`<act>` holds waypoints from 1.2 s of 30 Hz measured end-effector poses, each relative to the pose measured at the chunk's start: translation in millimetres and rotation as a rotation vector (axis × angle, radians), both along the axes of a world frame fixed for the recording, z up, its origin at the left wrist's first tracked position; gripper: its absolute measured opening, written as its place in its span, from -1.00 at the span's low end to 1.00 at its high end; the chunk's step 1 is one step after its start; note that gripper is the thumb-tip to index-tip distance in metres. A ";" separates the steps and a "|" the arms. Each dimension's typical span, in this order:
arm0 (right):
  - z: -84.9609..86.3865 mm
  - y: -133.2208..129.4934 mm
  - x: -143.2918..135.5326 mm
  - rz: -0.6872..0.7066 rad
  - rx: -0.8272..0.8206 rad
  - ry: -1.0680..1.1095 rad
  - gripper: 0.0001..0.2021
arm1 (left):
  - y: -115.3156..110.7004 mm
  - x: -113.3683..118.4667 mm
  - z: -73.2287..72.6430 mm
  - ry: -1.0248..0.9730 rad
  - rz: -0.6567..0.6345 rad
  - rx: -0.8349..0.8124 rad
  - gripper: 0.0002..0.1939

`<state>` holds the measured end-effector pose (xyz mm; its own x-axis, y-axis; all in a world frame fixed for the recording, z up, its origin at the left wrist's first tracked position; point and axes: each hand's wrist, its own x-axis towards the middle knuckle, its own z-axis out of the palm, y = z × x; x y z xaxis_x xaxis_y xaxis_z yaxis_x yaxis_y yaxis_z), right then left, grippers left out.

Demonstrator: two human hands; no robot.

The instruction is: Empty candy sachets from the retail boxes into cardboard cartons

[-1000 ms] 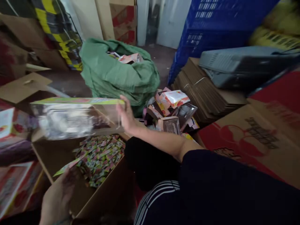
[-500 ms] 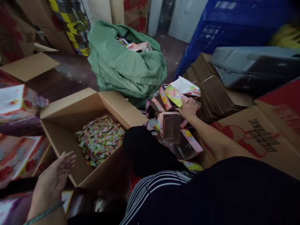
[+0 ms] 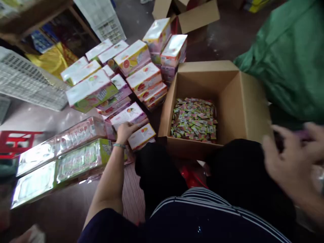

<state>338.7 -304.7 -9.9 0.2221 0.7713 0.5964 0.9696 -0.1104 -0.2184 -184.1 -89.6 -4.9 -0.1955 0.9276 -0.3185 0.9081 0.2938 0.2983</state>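
My left hand point(image 3: 125, 132) is at the near end of a small purple-sided carton with a white top point(image 3: 128, 114). Its fingers close on that end and are partly hidden. Beside it lies a yellow-edged carton point(image 3: 141, 135). My right hand point(image 3: 288, 158), smeared by motion, hangs by the right wall of the big cardboard box with its fingers spread and nothing visible in them. In front of my knees stands that open cardboard box point(image 3: 210, 79), its bottom partly covered by a heap of small green and pink wrapped sachets point(image 3: 194, 119).
Stacked fruit-print cartons point(image 3: 138, 57) fill the area left of the box. Clear-topped long packs point(image 3: 78, 163) lie nearer on the left. A green sack point(image 3: 291, 64) stands at right, white crates point(image 3: 32, 79) at far left, and another open cardboard box point(image 3: 199, 15) behind.
The view has swung left. My left hand has gone from beside the cardboard box to the purple-sided carton. My right hand has left the pile of empty cartons and come near the box's right side.
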 end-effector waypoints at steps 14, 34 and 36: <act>13.2 40.7 -45.6 0.176 -0.027 -0.145 -0.50 | 1.0 -18.4 -186.4 0.218 -0.324 -0.327 0.28; 57.7 75.6 -144.6 0.693 0.167 0.041 -0.76 | -23.0 52.4 58.8 -0.479 0.037 0.684 -0.15; 75.9 96.8 -174.8 0.833 0.212 -0.035 -0.75 | -11.0 77.8 94.3 -0.669 0.018 0.670 -0.18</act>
